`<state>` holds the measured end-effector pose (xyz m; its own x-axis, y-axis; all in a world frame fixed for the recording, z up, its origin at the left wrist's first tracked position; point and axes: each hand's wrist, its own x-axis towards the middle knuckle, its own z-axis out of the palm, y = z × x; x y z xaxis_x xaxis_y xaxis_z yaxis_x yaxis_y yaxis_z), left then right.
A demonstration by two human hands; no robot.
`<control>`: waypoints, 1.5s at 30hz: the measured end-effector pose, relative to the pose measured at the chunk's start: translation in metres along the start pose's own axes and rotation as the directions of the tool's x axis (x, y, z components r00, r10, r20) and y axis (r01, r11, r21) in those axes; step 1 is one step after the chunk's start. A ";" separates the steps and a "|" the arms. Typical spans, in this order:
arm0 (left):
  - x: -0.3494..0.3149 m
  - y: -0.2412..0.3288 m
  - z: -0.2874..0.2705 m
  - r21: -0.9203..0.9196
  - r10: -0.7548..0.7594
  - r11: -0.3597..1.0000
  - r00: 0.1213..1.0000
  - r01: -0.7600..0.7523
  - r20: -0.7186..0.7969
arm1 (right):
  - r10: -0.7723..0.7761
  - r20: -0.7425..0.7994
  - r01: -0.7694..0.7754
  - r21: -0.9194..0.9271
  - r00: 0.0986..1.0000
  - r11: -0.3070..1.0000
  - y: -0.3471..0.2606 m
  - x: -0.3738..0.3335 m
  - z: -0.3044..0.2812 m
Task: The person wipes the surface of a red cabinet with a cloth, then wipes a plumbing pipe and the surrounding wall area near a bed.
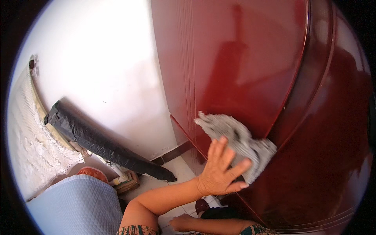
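My left hand [221, 170] lies flat with fingers spread on the lower end of a grey cloth [235, 137], pressing it against the glossy dark red cabinet door [243, 66]. The cloth stretches up and left from under the hand, across the door's lower part. My left forearm comes up from the lower middle of the view. My right hand [183, 223] hangs low near the bottom edge, fingers curled, with nothing visible in it; its forearm comes in from the lower right.
A white wall [102, 58] meets the cabinet on the left. A long roll wrapped in black plastic [102, 143] leans along the wall. White lace fabric [27, 145] hangs at far left. Light blue quilted fabric [78, 205] lies lower left, above pale floor tiles [178, 168].
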<state>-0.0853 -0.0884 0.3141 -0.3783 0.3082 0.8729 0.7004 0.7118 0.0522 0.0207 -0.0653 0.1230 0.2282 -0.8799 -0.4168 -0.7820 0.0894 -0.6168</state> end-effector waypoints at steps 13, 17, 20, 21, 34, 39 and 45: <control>0.053 -0.150 -0.045 -0.356 -0.712 0.701 0.631 0.618 -0.307 | -0.073 -0.006 0.074 0.077 0.997 0.994 0.015 0.007 0.006; 0.015 -0.191 -0.036 -0.556 -0.885 0.442 0.442 0.703 -0.145 | -0.047 0.080 0.041 0.080 0.996 0.996 0.011 0.016 0.004; -0.007 -0.188 -0.022 -0.611 -0.896 0.401 0.430 0.683 -0.108 | -0.047 0.114 0.039 0.075 0.992 0.996 0.015 0.023 0.009; -0.005 -0.177 -0.020 -0.589 -0.893 0.416 0.432 0.693 -0.123 | -0.048 0.118 0.040 0.073 0.992 0.997 0.017 0.025 0.011; 0.081 -0.031 -0.033 0.051 0.099 0.995 0.960 -0.089 -0.260 | 0.216 -0.380 -0.412 -0.572 0.899 0.709 -0.010 0.035 0.077; 0.120 -0.076 -0.058 0.047 0.034 0.999 0.913 -0.016 -0.408 | 0.002 0.071 -0.007 0.069 0.997 0.998 0.011 0.013 0.004; 0.092 -0.158 -0.063 -0.486 -0.746 0.657 0.593 0.576 -0.304 | 0.000 0.060 -0.005 0.078 0.998 0.997 0.019 0.027 0.017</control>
<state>-0.1923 -0.2124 0.4165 -0.5624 -0.5401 0.6261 0.5363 0.3381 0.7733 0.0216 -0.0795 0.0886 0.2622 -0.8505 -0.4560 -0.7353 0.1299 -0.6651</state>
